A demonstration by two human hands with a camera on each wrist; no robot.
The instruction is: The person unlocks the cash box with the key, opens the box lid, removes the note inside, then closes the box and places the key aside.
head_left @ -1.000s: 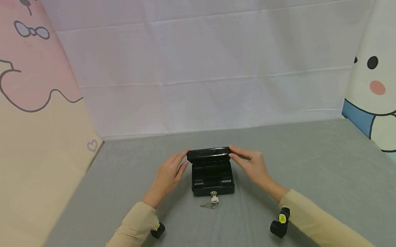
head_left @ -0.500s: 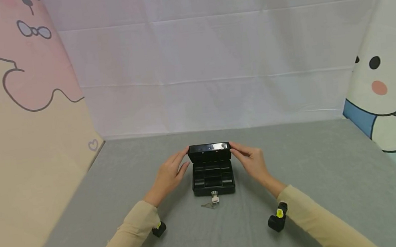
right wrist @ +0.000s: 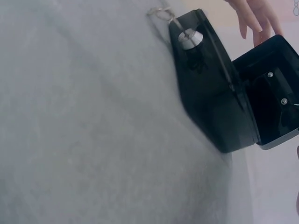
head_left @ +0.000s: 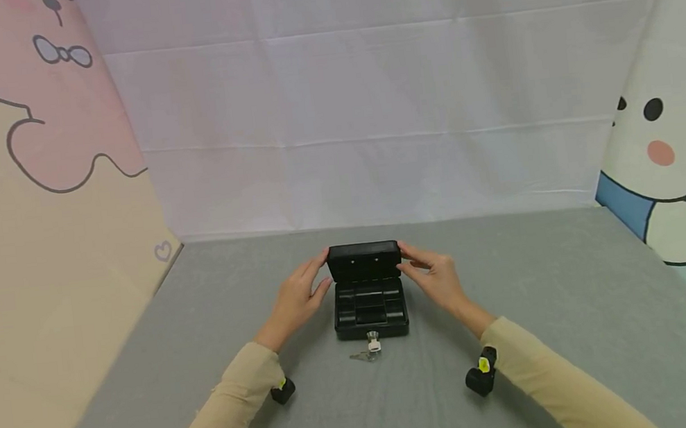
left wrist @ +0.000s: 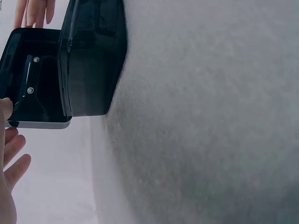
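A small black metal cash box [head_left: 372, 329] stands raised-lidded on the grey cloth, its compartment tray [head_left: 369, 298] showing inside. The lid [head_left: 364, 262] is upright, inner side facing me, with two small rivets. My left hand [head_left: 294, 299] pinches the lid's left edge; its thumb [left wrist: 5, 108] lies over the inner side in the left wrist view and the other fingers are past the edge. At the right edge, my right hand [head_left: 441, 284] pinches the lid between thumb and fingers. A key sits in the front lock [right wrist: 190, 39], and more keys [head_left: 364, 356] hang from it.
Grey cloth [head_left: 552, 290] covers the table. A white sheet [head_left: 367, 86] hangs behind it, and cartoon-printed cloths [head_left: 74, 284] stand at left and right. Each wrist carries a small black camera [head_left: 480, 375].
The lid has swung further up and back, so its inner side and more of the tray show. Both hands have risen slightly with it. The box base stays put.
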